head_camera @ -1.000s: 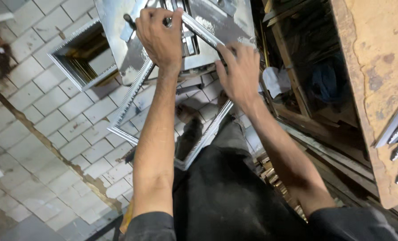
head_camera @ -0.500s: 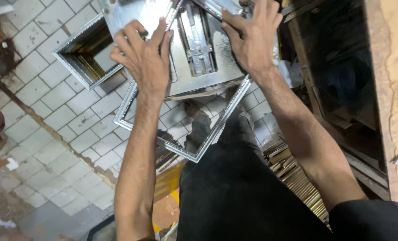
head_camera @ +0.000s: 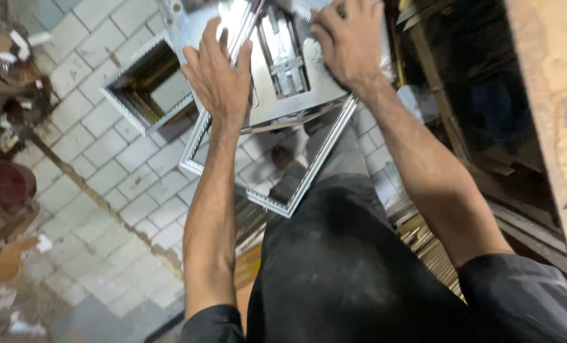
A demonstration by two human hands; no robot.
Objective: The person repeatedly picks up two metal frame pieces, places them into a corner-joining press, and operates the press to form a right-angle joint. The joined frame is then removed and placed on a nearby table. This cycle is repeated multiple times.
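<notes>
Surface: a grey metal machine bed (head_camera: 321, 89) at 12 o'clock, worn and shiny, with a slotted steel fixture (head_camera: 284, 54) bolted at its centre. Its near edge runs on a slant from 10 to 1 o'clock.

Room: floor (head_camera: 105, 165) of pale square tiles, dusty, stained brown toward 8 o'clock. A wooden post (head_camera: 553, 101) rises along 3 o'clock, with dark open shelving between it and the bed.

My left hand (head_camera: 220, 79), at 11 o'clock: grip spread flat, fingers apart, pressing on a silver moulded frame (head_camera: 296, 190) where its rail crosses the bed's edge. My right hand (head_camera: 347, 47), at 12 o'clock: grip laid palm-down on the bed over the frame's far side; whether the fingers curl round anything I cannot tell.

The frame: rectangular, beaded silver, upper part on the bed, lower corner hanging free past the edge toward 6 o'clock, just above my dark trousers (head_camera: 347, 273).

Edges and open room: a second silver frame (head_camera: 147, 89) lies on the floor at 10 o'clock, apart from the bed. Stacked gold-toned mouldings (head_camera: 423, 238) crowd 4 o'clock. A red round stool (head_camera: 4, 184) and clutter sit at 9 o'clock.
</notes>
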